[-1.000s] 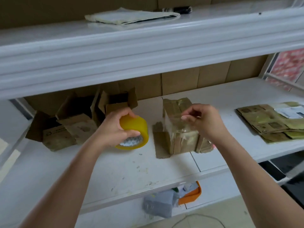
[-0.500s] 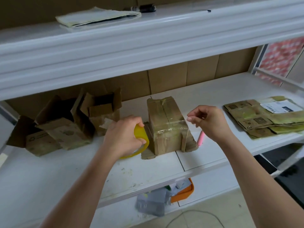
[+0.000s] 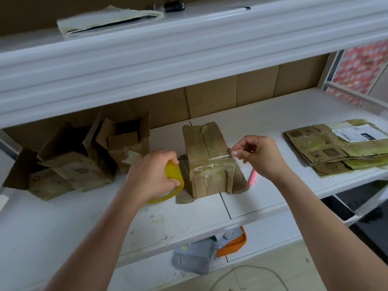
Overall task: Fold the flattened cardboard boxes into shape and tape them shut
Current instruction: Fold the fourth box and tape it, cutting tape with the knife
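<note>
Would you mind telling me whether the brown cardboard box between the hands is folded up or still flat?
Folded up: the brown cardboard box stands as a block on the white shelf, clear tape crossing its closed top flaps.

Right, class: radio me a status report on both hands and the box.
Left hand grips tape roll. Right hand pinches tape end. Box upright, strip across. Nothing blocking.
</note>
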Tool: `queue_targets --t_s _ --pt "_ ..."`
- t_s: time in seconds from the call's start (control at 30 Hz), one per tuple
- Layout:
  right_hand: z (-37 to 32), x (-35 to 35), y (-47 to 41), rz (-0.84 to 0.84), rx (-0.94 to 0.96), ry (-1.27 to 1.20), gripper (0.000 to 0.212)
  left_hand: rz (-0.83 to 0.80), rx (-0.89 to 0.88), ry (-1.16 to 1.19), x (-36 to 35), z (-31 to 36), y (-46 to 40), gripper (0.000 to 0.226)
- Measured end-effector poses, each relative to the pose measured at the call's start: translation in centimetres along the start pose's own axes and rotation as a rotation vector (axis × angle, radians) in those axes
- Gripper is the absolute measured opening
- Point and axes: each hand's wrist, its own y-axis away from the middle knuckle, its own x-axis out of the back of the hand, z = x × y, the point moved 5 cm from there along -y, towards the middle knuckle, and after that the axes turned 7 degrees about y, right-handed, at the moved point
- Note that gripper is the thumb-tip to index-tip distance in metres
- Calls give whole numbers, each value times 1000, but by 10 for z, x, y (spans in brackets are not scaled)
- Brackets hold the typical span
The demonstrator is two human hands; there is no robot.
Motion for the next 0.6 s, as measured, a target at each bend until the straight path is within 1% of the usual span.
queue_targets --t_s 0.07,0.23,0.33,0.47,0.53,0.6 --pt "5 -5 2 -16 -21 -16 17 -15 17 -3 -5 -3 0 43" --pt "15 -15 5 -14 -112 -149 6 -27 50 22 -18 -9 -2 42" --pt "18 -23 8 -3 -160 -351 4 -62 53 31 -28 -8 -4 41" --pt "19 -34 12 2 -234 -555 7 -147 101 139 -42 -10 -7 40" --pt "19 -36 12 8 -249 -586 5 -170 115 155 -44 -12 -8 40" --pt "18 -34 12 31 -247 -548 3 -175 104 149 -44 -12 -10 40"
